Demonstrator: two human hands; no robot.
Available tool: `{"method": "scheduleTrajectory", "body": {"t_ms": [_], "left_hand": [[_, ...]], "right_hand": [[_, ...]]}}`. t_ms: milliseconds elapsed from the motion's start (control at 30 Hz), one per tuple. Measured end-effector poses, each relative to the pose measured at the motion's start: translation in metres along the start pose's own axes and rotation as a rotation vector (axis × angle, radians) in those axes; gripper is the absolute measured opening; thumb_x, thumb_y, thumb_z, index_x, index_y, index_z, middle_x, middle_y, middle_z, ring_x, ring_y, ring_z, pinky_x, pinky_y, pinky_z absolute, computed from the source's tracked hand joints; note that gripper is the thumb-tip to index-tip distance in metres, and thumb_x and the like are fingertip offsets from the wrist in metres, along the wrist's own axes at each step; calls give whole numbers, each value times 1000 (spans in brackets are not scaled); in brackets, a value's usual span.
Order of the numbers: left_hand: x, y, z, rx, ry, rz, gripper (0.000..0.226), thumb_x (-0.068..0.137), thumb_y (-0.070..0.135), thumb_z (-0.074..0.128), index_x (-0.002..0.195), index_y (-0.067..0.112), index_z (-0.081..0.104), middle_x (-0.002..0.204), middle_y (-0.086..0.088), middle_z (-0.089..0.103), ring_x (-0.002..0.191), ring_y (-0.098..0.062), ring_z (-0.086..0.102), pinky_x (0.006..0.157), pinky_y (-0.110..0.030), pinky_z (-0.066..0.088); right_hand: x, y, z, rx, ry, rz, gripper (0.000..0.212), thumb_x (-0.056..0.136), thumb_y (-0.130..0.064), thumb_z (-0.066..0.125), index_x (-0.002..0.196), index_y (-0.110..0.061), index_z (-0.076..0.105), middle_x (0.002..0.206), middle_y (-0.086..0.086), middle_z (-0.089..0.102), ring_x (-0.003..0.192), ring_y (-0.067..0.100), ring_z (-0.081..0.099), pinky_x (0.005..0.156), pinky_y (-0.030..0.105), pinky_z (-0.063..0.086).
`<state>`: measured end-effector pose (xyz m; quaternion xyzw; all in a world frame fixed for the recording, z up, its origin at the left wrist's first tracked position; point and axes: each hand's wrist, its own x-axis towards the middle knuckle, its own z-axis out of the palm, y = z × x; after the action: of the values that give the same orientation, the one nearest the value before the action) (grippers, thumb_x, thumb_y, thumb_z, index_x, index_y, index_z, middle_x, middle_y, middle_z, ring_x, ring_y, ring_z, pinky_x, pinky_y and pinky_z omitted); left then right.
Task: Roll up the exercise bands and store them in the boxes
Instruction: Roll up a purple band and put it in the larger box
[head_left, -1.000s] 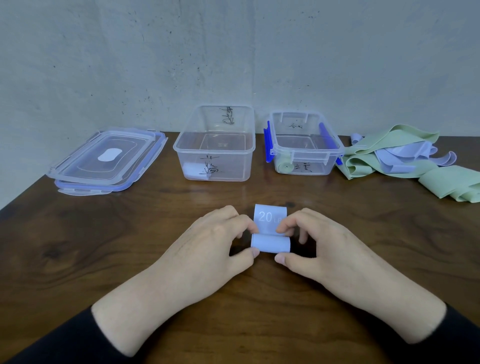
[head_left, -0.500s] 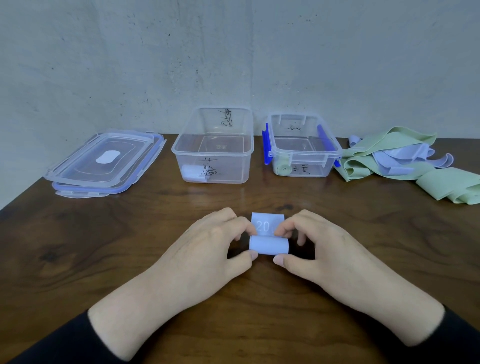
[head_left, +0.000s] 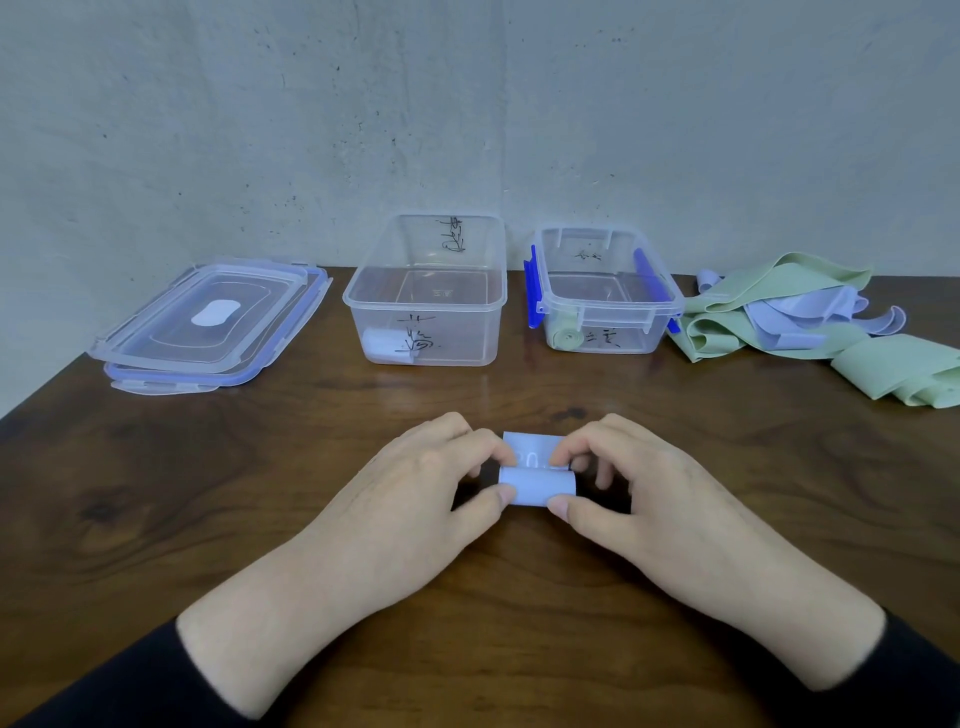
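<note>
Lavender band roll nearly wound, short tail left; left hand and right hand fingers pinch its ends. Next: finish rolling, drop into left box.

A dark brown wooden table with visible grain forms the work surface. Behind it stands a pale grey wall, rough in texture and marked with small dark specks. A vertical seam in the wall runs down near the centre of the view.
</note>
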<state>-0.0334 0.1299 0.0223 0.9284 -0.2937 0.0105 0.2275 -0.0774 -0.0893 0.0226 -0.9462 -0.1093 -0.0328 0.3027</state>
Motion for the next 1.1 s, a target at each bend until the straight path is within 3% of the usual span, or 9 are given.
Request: {"method": "scheduleTrajectory", "body": {"t_ms": [267,533,867,1100], "left_hand": [[0,0,-1,28,-26,2,31,87,55,58,116,49,48,98,21,43,93,2,45,79,-16,40],[-1,1,-2,11,-28,13,25,90,52,53,114,44,56,99,21,45,95,0,46,80,-17,43],[0,0,-1,-6,2,15,21,89,51,55,109,48,47,94,20,45,91,1,47,73,-15,41],[2,-3,1,-13,13,6,20,92,52,50,111,47,52,98,20,46,93,2,47,78,-17,44]], "right_hand": [[1,0,3,-2,15,0,17,85,-45,69,96,-42,57,102,-21,47,95,5,52,74,14,40],[-1,0,2,14,-6,11,10,87,-49,64,94,-42,61,106,-20,50,98,1,51,74,16,41],[1,-1,1,2,13,30,9,87,-48,64,93,-43,58,99,-22,48,90,2,51,68,14,40],[2,-4,3,-24,66,5,13,89,-46,62,99,-42,55,101,-20,49,97,1,51,74,12,42]]}}
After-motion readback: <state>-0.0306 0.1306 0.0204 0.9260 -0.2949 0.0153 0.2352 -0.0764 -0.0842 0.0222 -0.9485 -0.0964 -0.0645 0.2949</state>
